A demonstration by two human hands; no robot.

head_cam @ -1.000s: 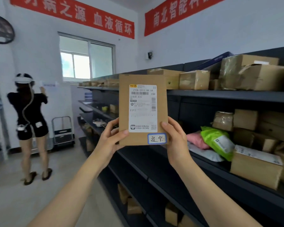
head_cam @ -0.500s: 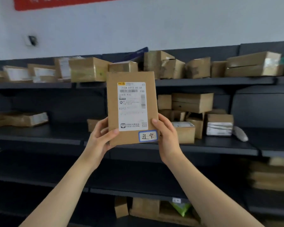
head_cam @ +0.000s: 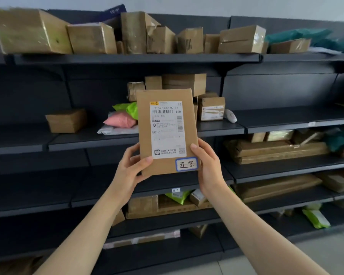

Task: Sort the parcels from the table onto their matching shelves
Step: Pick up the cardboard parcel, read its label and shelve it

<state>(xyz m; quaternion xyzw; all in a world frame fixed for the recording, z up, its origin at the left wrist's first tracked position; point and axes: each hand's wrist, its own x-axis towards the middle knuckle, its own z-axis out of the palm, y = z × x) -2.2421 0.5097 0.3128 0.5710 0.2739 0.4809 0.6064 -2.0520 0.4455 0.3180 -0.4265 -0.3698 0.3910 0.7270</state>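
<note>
head view faces a dark metal shelving unit [head_cam: 127, 58] that fills the frame, its tiers loaded with brown cartons. a row of cardboard boxes [head_cam: 91, 37] crowds the top tier, and long flat packages [head_cam: 276, 151] lie on a lower tier at the right. the flat brown parcel [head_cam: 144, 116] is held upright in front of the middle tiers, touching no shelf. the left hand [head_cam: 130, 167] grips its lower left edge, thumb across the front and fingers curled behind. the right hand [head_cam: 209, 165] grips the lower right edge the same way. behind the parcel's left side, a pink bag [head_cam: 120, 120] and a green bag [head_cam: 132, 109] rest on the second tier. a white shipping label [head_cam: 167, 128] covers most of the parcel's face, with a small blue-bordered sticker [head_cam: 186, 164], handwritten, at its lower right corner.
</note>
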